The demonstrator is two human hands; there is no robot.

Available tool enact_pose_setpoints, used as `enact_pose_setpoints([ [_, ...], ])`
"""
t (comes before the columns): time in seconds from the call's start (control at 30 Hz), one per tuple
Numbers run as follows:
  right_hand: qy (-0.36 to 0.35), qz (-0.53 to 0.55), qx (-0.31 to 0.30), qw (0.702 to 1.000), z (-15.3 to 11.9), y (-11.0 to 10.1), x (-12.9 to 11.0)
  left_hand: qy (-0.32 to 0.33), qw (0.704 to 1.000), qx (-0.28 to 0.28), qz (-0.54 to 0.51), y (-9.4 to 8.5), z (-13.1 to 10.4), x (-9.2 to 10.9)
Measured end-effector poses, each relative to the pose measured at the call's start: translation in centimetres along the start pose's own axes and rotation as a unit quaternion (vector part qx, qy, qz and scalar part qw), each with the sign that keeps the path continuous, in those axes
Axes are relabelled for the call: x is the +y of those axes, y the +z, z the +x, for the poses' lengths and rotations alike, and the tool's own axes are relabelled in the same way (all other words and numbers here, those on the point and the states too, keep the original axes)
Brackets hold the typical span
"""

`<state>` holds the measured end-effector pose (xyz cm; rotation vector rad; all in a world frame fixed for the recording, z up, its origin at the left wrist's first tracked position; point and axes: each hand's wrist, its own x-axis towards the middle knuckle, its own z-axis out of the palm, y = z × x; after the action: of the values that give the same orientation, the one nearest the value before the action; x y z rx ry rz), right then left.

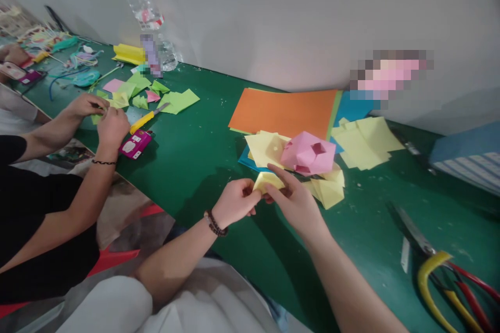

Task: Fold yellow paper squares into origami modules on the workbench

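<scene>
A small folded piece of yellow paper [269, 181] is held up between my two hands, above the table. My left hand [235, 200] pinches its left end, the fingers curled round behind. My right hand [297, 203] grips the right side, thumb in front and index finger stretched along the top edge. Just beyond lies a pink folded paper ball [308, 153] with openings in its faces. Yellow paper sheets [263, 148] lie to its left, and folded yellow pieces [330, 190] are to its right.
Orange paper [287, 112] and a stack of yellow squares [367, 143] lie at the back. Large scissors [433, 260] rest at right, near a blue box [469, 153]. On the left, a co-worker's hands [103, 114] fold green paper beside a yellow cutter [142, 122] and plastic bottles [142, 5].
</scene>
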<state>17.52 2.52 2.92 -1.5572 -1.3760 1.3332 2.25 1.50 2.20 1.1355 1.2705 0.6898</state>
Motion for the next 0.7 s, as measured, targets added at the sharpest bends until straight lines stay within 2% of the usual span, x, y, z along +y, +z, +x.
enact_pose_setpoints([
  [0.13,-0.004,0.048,-0.016,0.999,0.20,-0.08,0.50,0.009,1.000,0.025,-0.005,-0.01,-0.09,0.07],
  [0.37,-0.008,0.057,-0.026,0.998,0.29,0.17,0.46,0.008,1.000,0.003,0.000,0.07,-0.28,0.32],
  [0.57,-0.021,0.054,-0.010,0.998,0.07,0.37,0.51,-0.017,0.999,-0.002,-0.049,0.40,0.02,0.11],
  [0.7,-0.008,0.062,-0.022,0.998,0.01,-0.06,0.16,-0.027,0.997,-0.007,-0.066,0.27,0.10,0.30],
])
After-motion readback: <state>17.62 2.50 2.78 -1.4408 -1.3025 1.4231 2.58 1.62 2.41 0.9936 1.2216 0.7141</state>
